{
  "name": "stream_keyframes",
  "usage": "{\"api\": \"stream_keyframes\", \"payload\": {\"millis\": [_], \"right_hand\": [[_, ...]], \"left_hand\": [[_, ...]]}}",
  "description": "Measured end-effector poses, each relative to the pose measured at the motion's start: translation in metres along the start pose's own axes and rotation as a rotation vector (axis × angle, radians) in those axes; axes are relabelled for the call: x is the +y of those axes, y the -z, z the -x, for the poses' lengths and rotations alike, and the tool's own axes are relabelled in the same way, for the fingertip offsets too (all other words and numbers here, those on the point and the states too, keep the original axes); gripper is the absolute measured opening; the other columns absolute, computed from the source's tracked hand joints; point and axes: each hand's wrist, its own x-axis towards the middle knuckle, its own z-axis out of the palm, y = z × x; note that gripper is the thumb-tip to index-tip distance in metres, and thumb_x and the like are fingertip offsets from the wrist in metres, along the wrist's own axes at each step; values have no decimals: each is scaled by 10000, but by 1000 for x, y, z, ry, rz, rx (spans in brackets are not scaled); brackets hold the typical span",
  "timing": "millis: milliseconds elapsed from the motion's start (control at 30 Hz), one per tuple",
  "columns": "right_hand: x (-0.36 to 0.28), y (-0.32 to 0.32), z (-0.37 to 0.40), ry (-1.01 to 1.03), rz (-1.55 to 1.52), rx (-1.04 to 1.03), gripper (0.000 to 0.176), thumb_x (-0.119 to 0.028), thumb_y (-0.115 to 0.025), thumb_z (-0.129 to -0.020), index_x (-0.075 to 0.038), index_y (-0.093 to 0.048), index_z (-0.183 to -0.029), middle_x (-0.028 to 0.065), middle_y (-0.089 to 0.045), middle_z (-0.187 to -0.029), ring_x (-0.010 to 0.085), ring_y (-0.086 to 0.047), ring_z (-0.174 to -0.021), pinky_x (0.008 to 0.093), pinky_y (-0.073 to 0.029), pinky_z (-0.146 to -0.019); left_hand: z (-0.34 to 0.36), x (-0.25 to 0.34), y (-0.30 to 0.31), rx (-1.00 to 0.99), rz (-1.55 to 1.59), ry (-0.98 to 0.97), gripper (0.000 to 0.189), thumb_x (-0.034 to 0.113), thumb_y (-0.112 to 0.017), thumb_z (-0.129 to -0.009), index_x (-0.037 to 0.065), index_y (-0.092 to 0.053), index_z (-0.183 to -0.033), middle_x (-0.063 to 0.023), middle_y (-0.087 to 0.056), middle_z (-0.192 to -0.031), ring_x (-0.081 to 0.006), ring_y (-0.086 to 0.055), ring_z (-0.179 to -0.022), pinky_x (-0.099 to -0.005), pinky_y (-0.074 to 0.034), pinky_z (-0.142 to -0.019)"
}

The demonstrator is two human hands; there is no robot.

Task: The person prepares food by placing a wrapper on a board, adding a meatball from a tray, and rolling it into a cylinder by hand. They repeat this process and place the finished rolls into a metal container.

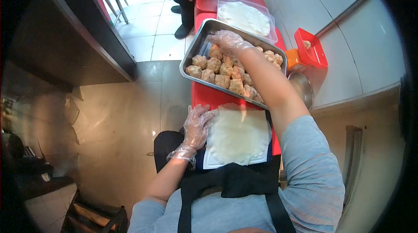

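Left of the red table (209, 96), a smooth brownish floor (126, 115) with a dull sheen, then pale square tiles (150, 20) brightly lit toward the table's far end, with a pink stool (102, 2) on thin metal legs there. Farther left of the table, a dark counter (78, 37) in deep shadow and, down by its near end, a slatted wooden crate (93, 217). Right of the table, a wall (331, 11) of large white panels with grey seams.

The left hand (196, 126) and right hand (228, 41) were sheathed in thin, crinkled clear plastic. The tray (190, 59) was dull brushed metal, the balls (222, 70) rough and lumpy, the wrapper (237, 135) pale and matt, the tabletop (209, 96) glossy red
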Motion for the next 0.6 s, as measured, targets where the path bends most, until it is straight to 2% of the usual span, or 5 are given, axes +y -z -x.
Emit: {"api": "stream_keyframes", "payload": {"millis": [133,433,467,533,600], "right_hand": [[-12,25,-14,-26,166,-274,539,7,-632,-714,-192,-622,-1215,141,-683,-1024,352,-645,-986,447,-510,-849],[-1,6,-8,36,101,-65,449,-12,-555,-785,-180,-654,-1190,106,-683,-963,279,-602,-1068,511,-287,-1082],[0,3,-4,9,102,58,231,-95,-584,-770,-186,-715,-937,97,-700,-941,272,-638,-1021,533,-324,-1049],[2,-7,1,-76,24,108,306,-122,-626,-758,-226,-712,-1033,91,-697,-950,254,-631,-1024,536,-286,-1068],[0,-5,8,-187,-36,192,387,-135,-673,-753,-245,-688,-1124,81,-686,-947,248,-622,-1025,497,-320,-1048]], "left_hand": [[0,-1,-1,14,3,-4,393,33,-687,-705,156,-698,-1078,-89,-603,-1222,-357,-509,-1222,-579,-256,-1137],[-1,-1,1,-15,-56,-15,388,20,-669,-727,132,-705,-1097,-103,-607,-1238,-357,-509,-1234,-494,-328,-1114],[0,-2,1,-9,-51,-23,397,19,-667,-723,133,-704,-1102,-104,-608,-1238,-356,-509,-1232,-492,-331,-1111],[3,-6,-4,-6,-1,3,411,36,-676,-700,176,-697,-1087,-68,-596,-1244,-344,-499,-1229,-598,-248,-1134],[4,-8,-6,6,-18,-25,424,29,-673,-694,177,-695,-1091,-63,-601,-1240,-341,-503,-1225,-596,-255,-1129]]}}
